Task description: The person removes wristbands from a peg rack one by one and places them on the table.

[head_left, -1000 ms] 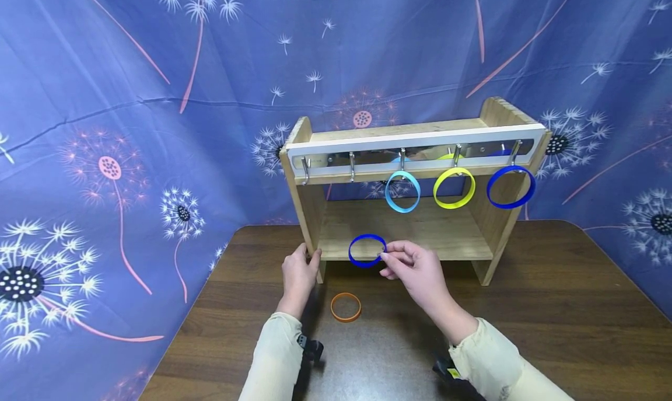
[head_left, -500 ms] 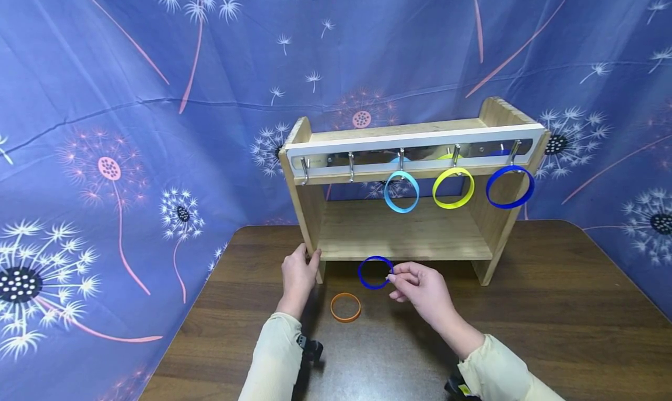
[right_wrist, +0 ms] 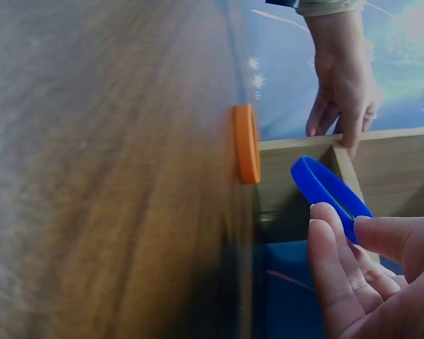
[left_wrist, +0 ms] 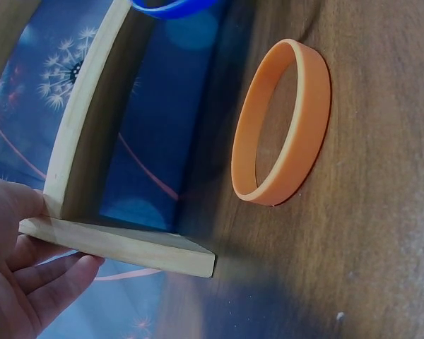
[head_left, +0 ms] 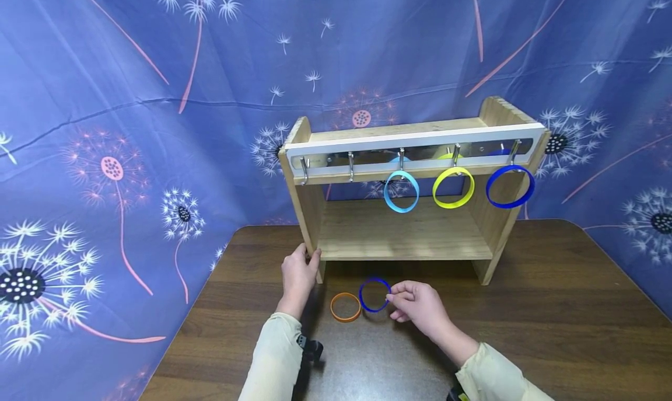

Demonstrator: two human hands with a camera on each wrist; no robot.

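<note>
My right hand [head_left: 422,309] pinches a dark blue silicone wristband [right_wrist: 325,191] at its right edge between thumb and fingertips. In the head view the band overlaps the tabletop just right of an orange wristband [head_left: 345,319], which lies flat on the wood. My left hand [head_left: 297,275] grips the lower left side panel of a small wooden shelf [left_wrist: 120,244], thumb on one face and fingers on the other. From hooks on the shelf's front rail hang a light blue wristband [head_left: 402,209], a yellow wristband [head_left: 454,205] and another dark blue wristband [head_left: 510,205].
Two metal hooks at the rail's left end, a far left hook [head_left: 305,172] and a second hook [head_left: 351,167], carry no band. The shelf stands at the back of a brown wooden table [head_left: 567,319], before a blue dandelion-print cloth [head_left: 220,144].
My right hand has drawn the dark blue wristband down and toward me, from in front of the shelf board to beside the orange one. My left hand has stayed on the side panel.
</note>
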